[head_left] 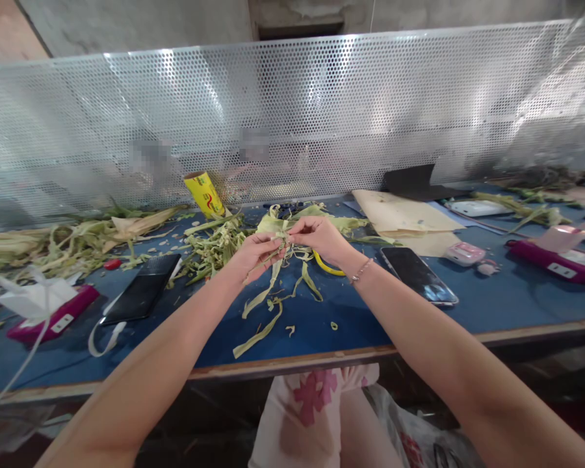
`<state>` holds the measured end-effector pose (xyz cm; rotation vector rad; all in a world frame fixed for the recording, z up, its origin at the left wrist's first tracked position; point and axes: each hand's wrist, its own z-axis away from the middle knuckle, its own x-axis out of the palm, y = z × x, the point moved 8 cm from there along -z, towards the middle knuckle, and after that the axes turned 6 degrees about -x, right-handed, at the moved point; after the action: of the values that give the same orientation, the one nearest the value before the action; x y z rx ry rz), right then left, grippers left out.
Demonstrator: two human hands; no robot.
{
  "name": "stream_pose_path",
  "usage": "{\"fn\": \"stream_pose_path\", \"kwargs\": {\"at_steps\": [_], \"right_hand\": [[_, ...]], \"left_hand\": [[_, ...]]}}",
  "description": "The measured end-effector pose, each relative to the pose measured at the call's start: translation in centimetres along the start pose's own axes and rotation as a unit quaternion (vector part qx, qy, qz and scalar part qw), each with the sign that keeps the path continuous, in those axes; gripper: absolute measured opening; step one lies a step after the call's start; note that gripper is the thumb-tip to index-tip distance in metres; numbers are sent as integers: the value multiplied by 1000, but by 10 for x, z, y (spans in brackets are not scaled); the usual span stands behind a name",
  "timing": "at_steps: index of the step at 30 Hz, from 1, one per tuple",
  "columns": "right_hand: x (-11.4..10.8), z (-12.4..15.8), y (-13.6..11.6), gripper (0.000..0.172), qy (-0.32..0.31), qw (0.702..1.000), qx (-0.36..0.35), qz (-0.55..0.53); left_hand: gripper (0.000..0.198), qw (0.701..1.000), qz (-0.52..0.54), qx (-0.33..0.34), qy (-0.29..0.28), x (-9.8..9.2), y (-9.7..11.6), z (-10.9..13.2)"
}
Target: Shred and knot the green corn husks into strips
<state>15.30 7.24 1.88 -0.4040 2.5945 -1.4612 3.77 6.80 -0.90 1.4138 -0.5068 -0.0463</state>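
Both my hands meet above the middle of the blue table (492,305). My left hand (254,255) is closed around a bunch of pale green husk strips (268,292) that hang down from it. My right hand (316,235) pinches the top of the same strips next to the left fingers; a thin bracelet sits on its wrist. A longer loose strip (256,335) lies on the table below the hands. More husk leaves (277,224) lie just behind the hands.
A heap of husks (68,244) spreads at the left. A yellow roll (205,193) stands at the back. Black phones lie left (141,296) and right (419,274). Magenta boxes (53,315) (560,260), brown paper (400,214), perforated metal screen (292,110) behind.
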Motion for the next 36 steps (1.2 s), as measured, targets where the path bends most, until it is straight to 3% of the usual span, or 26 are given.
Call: {"fn": "stream_pose_path", "kwargs": {"at_steps": [5, 16, 23, 28, 32, 36], "right_hand": [[4, 2, 14, 30, -16, 997, 51, -60], [0, -1, 7, 25, -18, 997, 19, 74], [0, 1, -7, 10, 0, 977, -61, 205], [3, 5, -20, 11, 13, 949, -107, 296], [6, 7, -28, 12, 26, 929, -148, 339], [10, 9, -28, 12, 31, 926, -159, 340]], "left_hand": [[17, 999, -31, 7, 9, 1, 0, 0], [25, 997, -34, 63, 26, -2, 4, -5], [26, 991, -65, 112, 31, 0, 11, -3], [25, 989, -73, 120, 42, 4, 12, 2], [23, 981, -86, 142, 101, -3, 15, 4], [23, 967, -87, 184, 152, -11, 21, 7]]}}
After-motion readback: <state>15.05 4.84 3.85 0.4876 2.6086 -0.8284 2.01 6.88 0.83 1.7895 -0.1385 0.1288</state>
